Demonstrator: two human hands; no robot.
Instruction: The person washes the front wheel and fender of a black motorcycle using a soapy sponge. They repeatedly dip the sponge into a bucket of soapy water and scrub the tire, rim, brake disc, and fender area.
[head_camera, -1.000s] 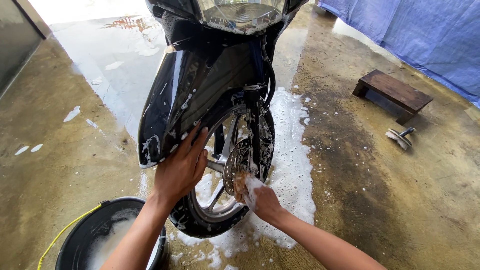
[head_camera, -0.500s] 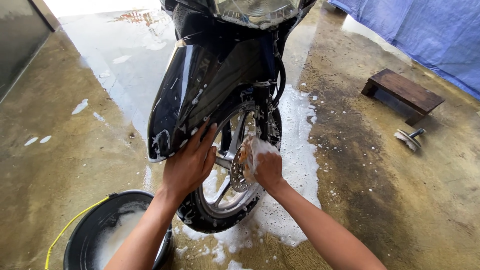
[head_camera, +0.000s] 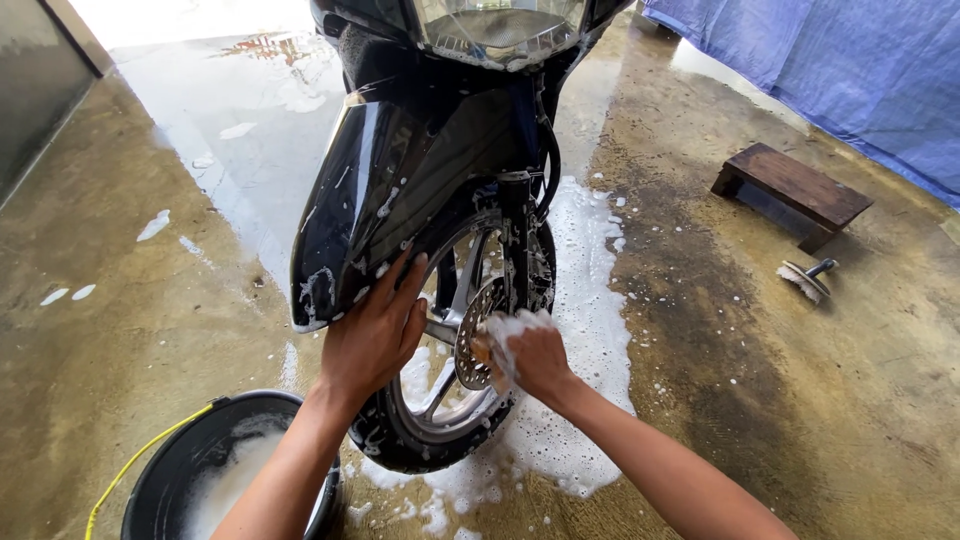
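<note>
Washing the front wheel of a black motorbike, both of my hands low in the middle of the frame.

The motorbike (head_camera: 440, 150) is cut off at the top edge, only headlight, fender and front wheel (head_camera: 450, 400) showing; it faces me, its long axis running from the top of the frame down toward me. My left hand (head_camera: 375, 335) lies spread flat on the lower edge of the fender (head_camera: 345, 230). My right hand (head_camera: 530, 355) is closed around a foamy sponge (head_camera: 500, 335) pressed against the brake disc (head_camera: 472, 335); suds hide most of the sponge, so its shape is hard to make out. A black bucket (head_camera: 175, 470) with a yellow handle is cropped at lower left. On the wet floor (head_camera: 150, 330) at right sit a wooden stool (head_camera: 795, 190) and a brush (head_camera: 805, 280).
</note>
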